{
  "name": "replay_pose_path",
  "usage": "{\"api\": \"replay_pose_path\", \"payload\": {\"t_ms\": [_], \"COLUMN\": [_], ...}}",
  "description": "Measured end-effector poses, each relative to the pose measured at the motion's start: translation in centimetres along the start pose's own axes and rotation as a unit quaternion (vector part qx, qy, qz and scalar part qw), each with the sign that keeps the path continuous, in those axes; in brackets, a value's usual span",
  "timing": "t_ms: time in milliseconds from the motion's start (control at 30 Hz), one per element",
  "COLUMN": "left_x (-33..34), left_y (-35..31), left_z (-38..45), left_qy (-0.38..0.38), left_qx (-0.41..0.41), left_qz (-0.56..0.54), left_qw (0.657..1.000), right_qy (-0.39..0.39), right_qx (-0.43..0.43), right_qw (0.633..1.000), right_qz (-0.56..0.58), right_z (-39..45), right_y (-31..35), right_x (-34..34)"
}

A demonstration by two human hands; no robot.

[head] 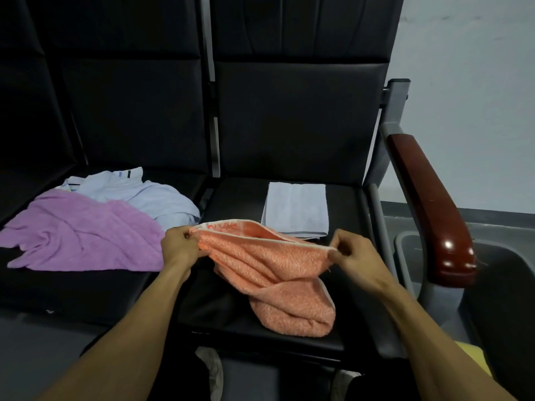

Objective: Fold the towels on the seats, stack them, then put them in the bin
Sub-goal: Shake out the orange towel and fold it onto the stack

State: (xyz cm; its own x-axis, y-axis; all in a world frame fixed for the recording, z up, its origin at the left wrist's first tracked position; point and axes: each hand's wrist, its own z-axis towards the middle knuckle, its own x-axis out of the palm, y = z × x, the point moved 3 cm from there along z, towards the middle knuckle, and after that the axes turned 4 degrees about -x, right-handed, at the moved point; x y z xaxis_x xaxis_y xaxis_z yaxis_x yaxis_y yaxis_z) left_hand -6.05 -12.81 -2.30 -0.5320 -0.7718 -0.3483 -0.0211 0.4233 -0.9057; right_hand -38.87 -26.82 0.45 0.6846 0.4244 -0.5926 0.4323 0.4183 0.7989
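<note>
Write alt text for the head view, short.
Two hands, left and right, pinch the top edge of an orange towel over a black seat. A folded pale blue towel lies behind it; a purple towel and a white one lie unfolded on the left seat.

Your left hand (181, 246) and right hand (351, 254) pinch the two ends of the orange towel (278, 273), which hangs twisted onto the right seat (231, 308). Behind it lies a folded pale blue towel (296, 209). On the left seat (72, 287) a purple towel (81, 230) and a crumpled pale blue towel (144, 195) lie overlapping. A grey bin (498, 285) stands beyond the armrest (431, 206).
</note>
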Motion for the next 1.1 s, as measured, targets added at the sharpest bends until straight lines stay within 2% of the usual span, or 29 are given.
{"api": "replay_pose_path", "payload": {"t_ms": [100,200,300,467,667,867,1000,1100], "left_x": [-0.2,0.0,0.4,0.9,1.1,1.3,1.4,1.6], "left_y": [-0.1,-0.3,-0.3,-0.2,-0.2,0.0,0.2,0.2], "left_z": [0.1,0.0,-0.1,0.0,0.0,0.6,1.0,1.1], "left_qy": [-0.011,-0.022,-0.018,-0.008,-0.005,-0.021,-0.024,-0.02], "left_qx": [-0.002,0.013,0.024,0.024,0.027,0.016,0.01,0.002], "left_qz": [-0.013,-0.002,0.008,-0.001,0.007,0.005,-0.009,-0.027], "left_qw": [1.0,1.0,1.0,1.0,1.0,1.0,1.0,0.999], "right_qy": [0.073,0.101,0.077,0.022,0.09,-0.008,0.022,0.006], "right_qx": [-0.006,-0.053,-0.068,-0.064,0.023,-0.01,-0.005,-0.016], "right_qw": [0.972,0.934,0.909,0.903,0.875,0.911,0.919,0.958], "right_qz": [-0.224,-0.338,-0.403,-0.424,-0.476,-0.411,-0.394,-0.285], "right_z": [-0.5,-0.5,-0.5,-0.3,-0.1,0.1,-0.3,-0.4], "right_y": [-0.8,-0.9,-1.1,-1.4,-3.0,-2.2,-2.4,-2.3], "right_x": [-0.1,0.2,0.3,0.2,0.8,0.6,0.7,0.4]}}
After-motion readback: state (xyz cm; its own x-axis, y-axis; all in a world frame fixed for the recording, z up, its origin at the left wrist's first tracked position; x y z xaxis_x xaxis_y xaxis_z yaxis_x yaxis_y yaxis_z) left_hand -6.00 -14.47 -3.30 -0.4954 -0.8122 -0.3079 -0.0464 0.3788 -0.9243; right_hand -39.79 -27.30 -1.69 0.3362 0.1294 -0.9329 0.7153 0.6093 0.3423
